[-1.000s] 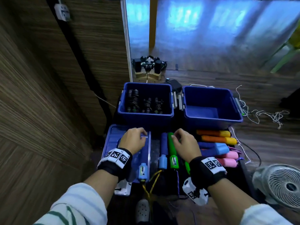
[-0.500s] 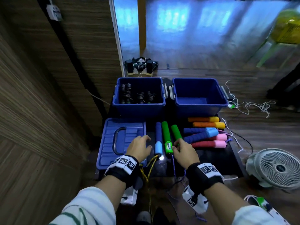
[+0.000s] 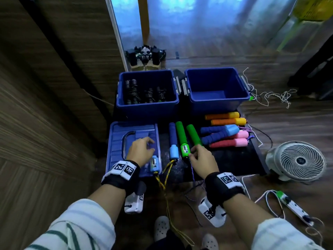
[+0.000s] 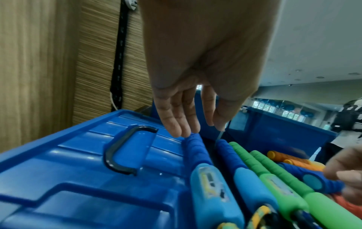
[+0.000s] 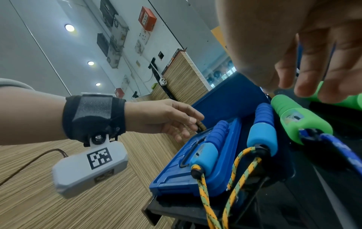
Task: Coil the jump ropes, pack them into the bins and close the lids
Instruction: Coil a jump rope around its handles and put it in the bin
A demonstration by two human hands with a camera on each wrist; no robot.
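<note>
Jump ropes lie in a row on the black desk (image 3: pixel 232 163): a blue-handled pair (image 3: pixel 173 141) beside the blue lid (image 3: pixel 117 141), a green pair (image 3: pixel 182 139) next, more handles piled at 3 o'clock. The left hand (image 3: pixel 141 150) hovers over the lid, its grip spread with straight fingers, holding nothing. The right hand (image 3: pixel 201 159) touches the green handles with loosely bent fingers. Two open blue bins (image 3: pixel 216 105) stand at 12 o'clock.

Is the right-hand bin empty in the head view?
Yes, the right bin shows only its bare blue floor, while the left bin already holds coiled black ropes.
</note>
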